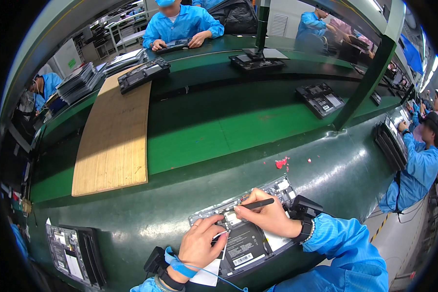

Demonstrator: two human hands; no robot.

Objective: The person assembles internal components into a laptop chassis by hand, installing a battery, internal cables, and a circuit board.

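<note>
An open laptop base [277, 250] lies on the bench before me, its circuit board along the far side and a black battery [244, 246] along the near side. My right hand [267, 216] is closed around black tweezers [258, 203], their tip pointing left over the board. Just left of it my left hand [202, 241] rests over the base's left part, fingers bent together at the board. A thin white edge shows by its thumb; what the fingers hold is not clear. White paper [208, 275] sticks out below that hand.
Stacked laptop bases [75, 255] stand at the left, more [392, 143] at the right. A wooden board [114, 146] bridges the green conveyor [194, 131], which carries another laptop base [320, 100]. Red scraps [281, 163] lie beyond my work. A co-worker [182, 24] sits opposite.
</note>
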